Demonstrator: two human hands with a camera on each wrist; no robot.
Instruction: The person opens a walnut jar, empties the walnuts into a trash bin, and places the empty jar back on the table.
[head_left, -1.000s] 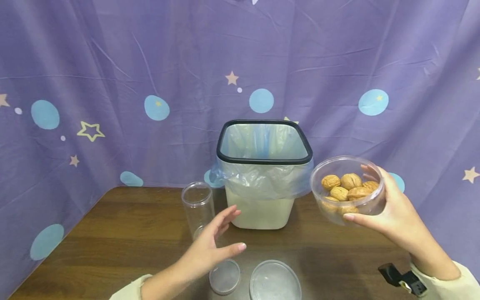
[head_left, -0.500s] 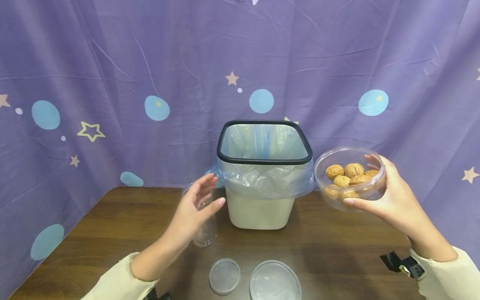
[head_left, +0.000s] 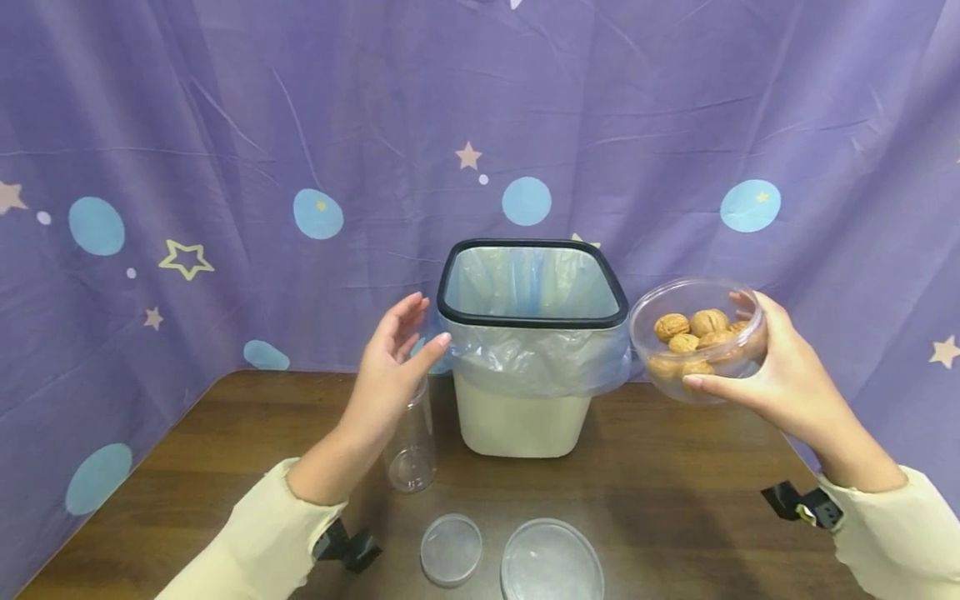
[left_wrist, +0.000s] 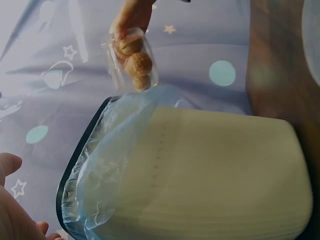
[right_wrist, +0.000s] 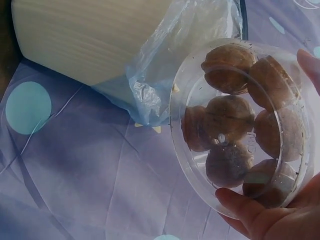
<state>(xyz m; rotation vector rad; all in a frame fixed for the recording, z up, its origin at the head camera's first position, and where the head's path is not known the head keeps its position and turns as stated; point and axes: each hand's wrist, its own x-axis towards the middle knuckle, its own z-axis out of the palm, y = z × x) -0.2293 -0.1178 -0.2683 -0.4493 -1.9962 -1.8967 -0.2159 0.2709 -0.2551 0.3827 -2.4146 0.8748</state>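
My right hand (head_left: 795,375) grips a round clear plastic tub (head_left: 693,390) by its side, up off the table and just right of the bin. Several walnuts (head_left: 712,323) lie in the tub; the right wrist view shows the walnuts (right_wrist: 230,120) through its base. My left hand (head_left: 390,367) is raised at the bin's left side, fingers relaxed and apart from the thumb, holding nothing. A pale trash bin (head_left: 521,421) with a black rim stands between both hands, lined with a translucent bluish bag (head_left: 525,362) folded over its edge.
A tall clear plastic jar (head_left: 412,450) stands left of the bin, its upper part hidden behind my left hand. A small round lid (head_left: 452,550) and a larger round lid (head_left: 552,562) lie on the brown table (head_left: 660,500). A purple patterned curtain (head_left: 375,108) hangs behind.
My left hand has risen and moved left and away, from near the lids to beside the bin's rim. My right hand has lifted the tub of walnuts slightly higher.
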